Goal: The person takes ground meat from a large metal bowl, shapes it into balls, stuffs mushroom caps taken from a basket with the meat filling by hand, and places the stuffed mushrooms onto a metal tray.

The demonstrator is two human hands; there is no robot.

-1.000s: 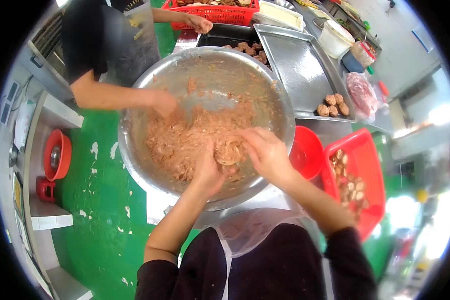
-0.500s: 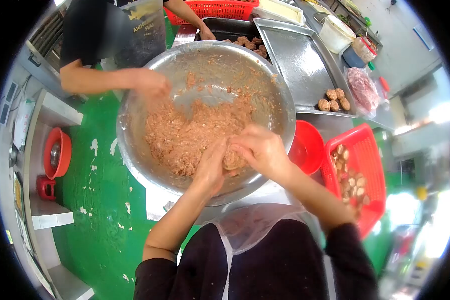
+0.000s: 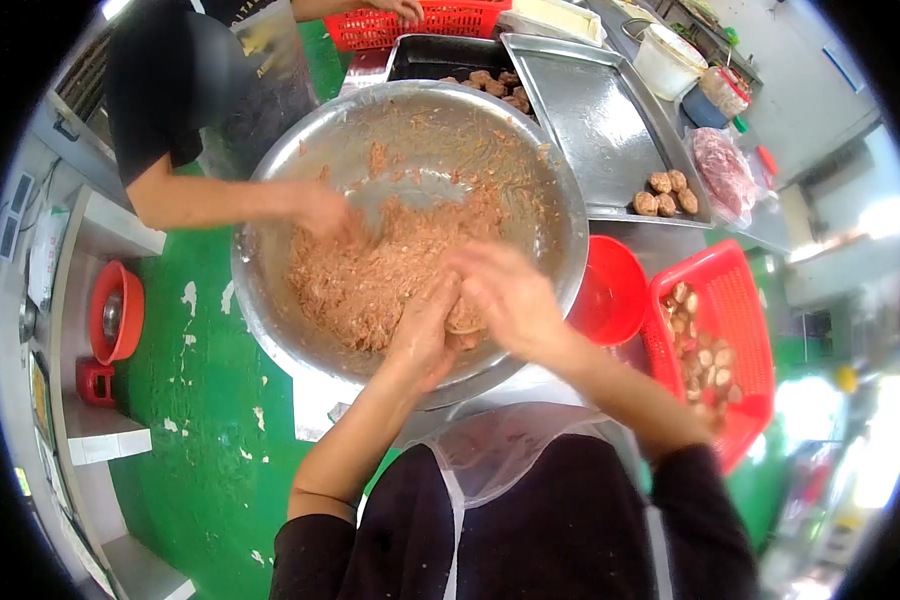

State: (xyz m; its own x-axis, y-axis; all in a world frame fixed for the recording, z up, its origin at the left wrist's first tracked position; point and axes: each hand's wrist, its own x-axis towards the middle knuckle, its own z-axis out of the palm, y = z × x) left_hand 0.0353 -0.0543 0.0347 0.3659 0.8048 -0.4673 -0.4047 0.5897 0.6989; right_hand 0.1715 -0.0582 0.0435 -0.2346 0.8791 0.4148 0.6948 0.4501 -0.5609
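Observation:
In front of me is a large steel bowl [image 3: 270, 330] with minced meat [image 3: 335, 300] spread across its bottom and smeared up its sides. Over the near right part of the bowl, my left hand [image 3: 422, 335] cups a round stuffed mushroom [image 3: 465, 318] with a tan rim, partly hidden by my fingers. Against that piece and the left fingertips lies my right hand [image 3: 510, 300], its fingers stretched out and blurred by motion. A co-worker's hand [image 3: 325, 212] reaches into the mince from the left, also blurred.
Several meat-covered pieces [image 3: 666, 194] sit on a metal tray [image 3: 595, 110]; more lie in a dark pan [image 3: 415, 62] behind the bowl. At right are a red bowl [image 3: 610, 290] and a red basket [image 3: 748, 330] of mushroom pieces. Bagged meat [image 3: 722, 172] lies beside the tray.
My right fingers have gone from bent around the piece to stretched out over it. The co-worker's one hand moved deeper into the mince; the other went from the dark pan to the back red basket.

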